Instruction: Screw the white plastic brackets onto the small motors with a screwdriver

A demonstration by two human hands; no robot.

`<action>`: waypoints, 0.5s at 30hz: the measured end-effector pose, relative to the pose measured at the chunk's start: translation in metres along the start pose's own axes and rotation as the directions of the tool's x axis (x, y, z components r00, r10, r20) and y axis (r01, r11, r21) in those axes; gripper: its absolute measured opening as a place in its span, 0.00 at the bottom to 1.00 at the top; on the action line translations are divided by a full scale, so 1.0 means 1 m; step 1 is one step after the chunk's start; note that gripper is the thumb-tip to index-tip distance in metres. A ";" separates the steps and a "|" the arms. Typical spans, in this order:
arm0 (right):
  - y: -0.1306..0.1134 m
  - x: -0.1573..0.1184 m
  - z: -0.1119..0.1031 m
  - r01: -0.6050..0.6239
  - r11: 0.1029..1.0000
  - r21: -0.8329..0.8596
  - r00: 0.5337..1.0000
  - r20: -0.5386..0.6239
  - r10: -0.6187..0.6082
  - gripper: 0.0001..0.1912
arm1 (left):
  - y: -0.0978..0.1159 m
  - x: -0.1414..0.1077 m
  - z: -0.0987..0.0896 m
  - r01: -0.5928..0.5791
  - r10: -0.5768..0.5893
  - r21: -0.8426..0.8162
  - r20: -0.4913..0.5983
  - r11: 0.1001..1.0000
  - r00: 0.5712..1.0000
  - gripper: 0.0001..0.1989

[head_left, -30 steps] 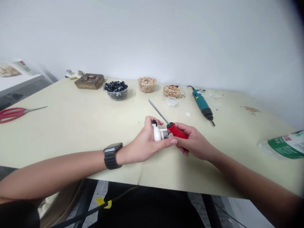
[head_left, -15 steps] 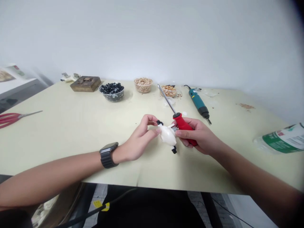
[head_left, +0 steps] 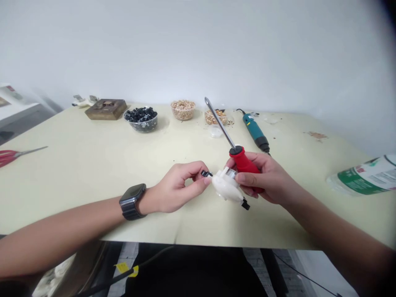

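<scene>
White plastic part, pinched by left hand at one black tab.
Right hand clenched on red screwdriver; risk: part slipping loose under a twist.

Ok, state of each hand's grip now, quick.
Left hand: closed, pinching white plastic part.
Right hand: closed, holding red-handled screwdriver.

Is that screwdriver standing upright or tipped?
Tipped: the red-handled screwdriver sits in the right hand, its steel shaft leaning up and to the left.
</scene>
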State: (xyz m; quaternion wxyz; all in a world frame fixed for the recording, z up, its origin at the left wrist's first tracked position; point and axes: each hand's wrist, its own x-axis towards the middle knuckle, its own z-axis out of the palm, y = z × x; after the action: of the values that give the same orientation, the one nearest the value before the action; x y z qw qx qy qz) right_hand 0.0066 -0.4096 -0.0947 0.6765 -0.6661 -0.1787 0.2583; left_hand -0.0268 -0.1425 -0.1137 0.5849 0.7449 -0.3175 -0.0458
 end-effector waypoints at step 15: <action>-0.004 -0.003 0.004 0.019 1.000 0.005 1.000 0.004 -0.019 0.17 | 0.005 -0.006 0.005 -0.082 0.081 -0.018 -0.061 0.996 0.995 0.10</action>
State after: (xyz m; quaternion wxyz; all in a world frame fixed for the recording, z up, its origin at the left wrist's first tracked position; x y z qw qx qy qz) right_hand 0.0021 -0.4081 -0.0906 0.6801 -0.6622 -0.1859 0.2537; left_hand -0.0359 -0.1440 -0.1129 0.6033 0.7263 -0.3294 -0.0029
